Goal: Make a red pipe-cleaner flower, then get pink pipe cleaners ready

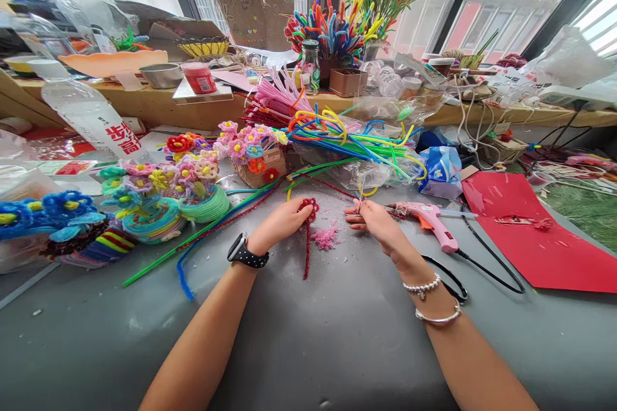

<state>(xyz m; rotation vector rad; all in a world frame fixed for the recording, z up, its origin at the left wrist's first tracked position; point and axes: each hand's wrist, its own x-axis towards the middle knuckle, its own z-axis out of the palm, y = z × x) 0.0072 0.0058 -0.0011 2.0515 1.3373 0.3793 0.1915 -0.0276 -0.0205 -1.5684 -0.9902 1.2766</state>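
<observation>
My left hand [284, 224], with a dark watch at the wrist, is closed around a red tinsel pipe cleaner [307, 250]. Its upper part is bent into a loop at the fingertips, and a straight end hangs down. To the right, my right hand [373, 221] is closed on a small pair of scissors [361, 189]; the slim metal blades point up and away, and the fingers mostly hide the handles. Between both hands, a little heap of pink fuzz clippings [326, 237] lies on the grey table [308, 347].
Beside my right hand lies a pink glue gun [434, 224] with a black cord, near a red sheet [544, 231]. Pipe-cleaner flower pots [154, 218] stand at left, by a water bottle [87, 109]. Bundled colourful pipe cleaners [337, 137] lie behind the hands.
</observation>
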